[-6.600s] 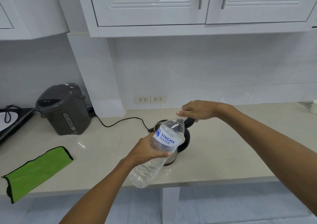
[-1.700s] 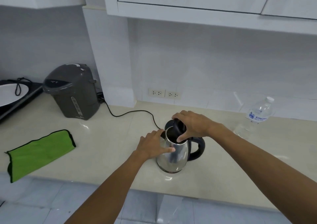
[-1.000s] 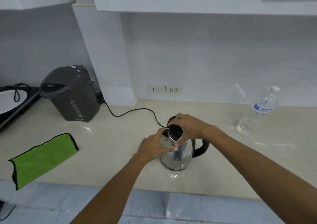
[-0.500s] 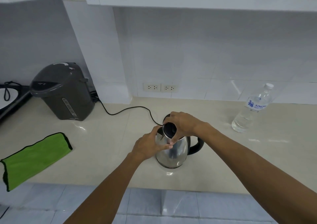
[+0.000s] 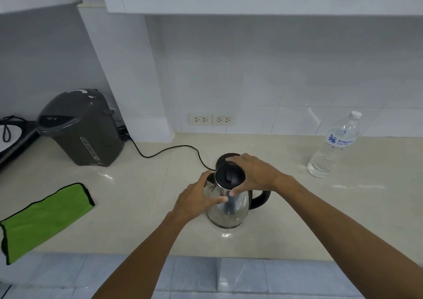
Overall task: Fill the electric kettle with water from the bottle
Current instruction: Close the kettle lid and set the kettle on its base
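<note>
Left hand [image 5: 196, 199] gripping kettle [image 5: 227, 209], right hand [image 5: 253, 173] on lid [image 5: 230, 176]: press squarely, steadying firmly.

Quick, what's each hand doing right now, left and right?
Left hand: curled against the side of the kettle, steadying it.
Right hand: fingers closed around the kettle's black lid, which sits on top.

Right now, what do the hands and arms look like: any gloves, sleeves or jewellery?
Both are bare: the left hand and right hand wear no gloves, and no rings, watch or bands show. Both forearms are uncovered up to the frame edge, so no sleeves appear.
</note>
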Available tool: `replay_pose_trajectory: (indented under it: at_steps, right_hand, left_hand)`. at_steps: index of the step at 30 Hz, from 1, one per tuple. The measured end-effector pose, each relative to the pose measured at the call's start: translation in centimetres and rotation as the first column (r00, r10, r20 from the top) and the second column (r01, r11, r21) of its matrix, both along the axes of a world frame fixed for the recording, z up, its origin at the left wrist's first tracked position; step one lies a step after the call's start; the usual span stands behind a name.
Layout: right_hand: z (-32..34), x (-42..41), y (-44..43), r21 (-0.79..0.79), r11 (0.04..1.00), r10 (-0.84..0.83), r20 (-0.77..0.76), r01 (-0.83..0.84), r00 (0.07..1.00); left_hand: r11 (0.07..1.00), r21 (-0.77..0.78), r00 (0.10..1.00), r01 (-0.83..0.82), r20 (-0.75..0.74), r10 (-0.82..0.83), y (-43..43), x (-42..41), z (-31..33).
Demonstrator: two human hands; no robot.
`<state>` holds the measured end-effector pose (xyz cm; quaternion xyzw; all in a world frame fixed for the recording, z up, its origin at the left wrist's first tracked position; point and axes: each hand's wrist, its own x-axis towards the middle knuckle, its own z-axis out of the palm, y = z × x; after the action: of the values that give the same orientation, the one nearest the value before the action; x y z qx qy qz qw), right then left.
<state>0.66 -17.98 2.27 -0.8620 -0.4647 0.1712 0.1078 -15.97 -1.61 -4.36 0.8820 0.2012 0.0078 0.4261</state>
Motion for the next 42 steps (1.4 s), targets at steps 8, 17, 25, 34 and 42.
replay_pose_trajectory:
  at_steps: [8,17,25,34,42]
  right_hand:
    - [-3.9,0.6,-7.1,0.155,0.897,-0.345,-0.339,0.413,0.875]
    - [-7.7,-2.0,-8.1,0.296,0.748,-0.457,-0.42,0.595,0.784]
    - [-7.7,-2.5,-7.8,0.347,0.72,-0.48,-0.376,0.6,0.793]
    - [-4.5,-0.7,-7.8,0.384,0.724,-0.485,-0.306,0.572,0.819]
    - [-1.8,5.0,-6.3,0.46,0.714,-0.466,-0.249,0.527,0.849]
  left_hand:
    - [0.956,-0.265,0.98,-0.123,0.117,0.159,-1.1,-0.5,-2.4]
    - [0.945,-0.297,0.979,-0.139,0.103,0.176,-1.7,0.1,-4.2]
    - [0.93,-0.336,0.974,-0.147,0.117,0.196,-1.4,0.6,-4.8]
    - [0.924,-0.362,0.963,-0.12,0.182,0.197,-1.5,2.3,-2.1]
    - [0.937,-0.34,0.962,-0.081,0.22,0.163,0.6,8.2,1.9]
